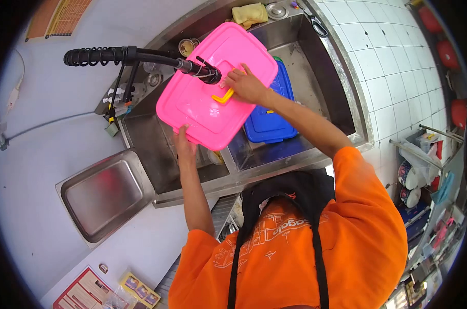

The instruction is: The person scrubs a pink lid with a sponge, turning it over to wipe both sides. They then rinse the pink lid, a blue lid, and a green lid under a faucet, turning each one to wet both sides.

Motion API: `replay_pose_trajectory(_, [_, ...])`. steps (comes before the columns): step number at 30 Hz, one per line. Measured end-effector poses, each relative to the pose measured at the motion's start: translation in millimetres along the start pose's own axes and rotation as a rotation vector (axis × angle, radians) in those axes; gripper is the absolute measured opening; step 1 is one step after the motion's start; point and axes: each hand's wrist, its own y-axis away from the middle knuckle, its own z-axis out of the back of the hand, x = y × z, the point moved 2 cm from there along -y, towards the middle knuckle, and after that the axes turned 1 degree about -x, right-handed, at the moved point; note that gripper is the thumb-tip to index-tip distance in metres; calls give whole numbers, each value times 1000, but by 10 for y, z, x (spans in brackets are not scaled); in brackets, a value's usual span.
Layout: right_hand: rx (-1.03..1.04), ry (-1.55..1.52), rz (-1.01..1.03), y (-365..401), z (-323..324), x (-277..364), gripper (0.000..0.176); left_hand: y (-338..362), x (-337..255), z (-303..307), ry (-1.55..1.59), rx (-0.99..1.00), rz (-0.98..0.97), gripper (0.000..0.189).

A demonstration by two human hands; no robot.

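Note:
A bright pink plastic lid (192, 103) with a yellow handle (223, 96) is held tilted over the sink, its surface wet and shiny. My left hand (185, 145) grips its near-left edge, thumb on top and the other fingers hidden beneath. Across the lid's middle, my right hand (246, 86) lies over the handle with its fingers apart, touching the surface. The nozzle of a black spring-hose faucet (207, 74) hangs just above the lid, close to my right fingertips. Partly covered by the pink lid, a blue lid (272, 123) rests in the right basin.
The steel double sink (364, 123) has a yellow cloth (250, 14) and scissors (318, 26) on its far rim. A steel tray (104, 195) sits on the white counter at left. Red-and-white printed card (86, 291) lies nearer. White tiled floor (382, 62) spreads right.

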Motion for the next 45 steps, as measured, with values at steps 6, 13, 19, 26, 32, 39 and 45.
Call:
replay_pose_trajectory(6, [-125,61,165,128,-24,388,72,173,380,121,208,-95,122,51])
replay_pose_trajectory(13, [-141,-27,4,177,-167,79,61,476,238,-1,171,-148,-34,51])
replay_pose_trajectory(19, [-363,-269,-41,652,-208,300,64,812,16,80,62,-204,-73,46])
replay_pose_trajectory(26, [-682,-298,-574,504,-577,-168,66,1155,-265,203,-91,-217,-143,53])
replay_pose_trajectory(32, [-621,-623,-507,-221,-671,-379,34,1479,-545,226,-35,-323,-205,49])
replay_pose_trajectory(39, [-457,-786,-678,-878,-405,6,57,1728,-630,569,-41,-384,-181,57])
replay_pose_trajectory(45, [-647,-949,-831,-706,-570,-81,58,1940,-653,718,5,-472,-134,62])
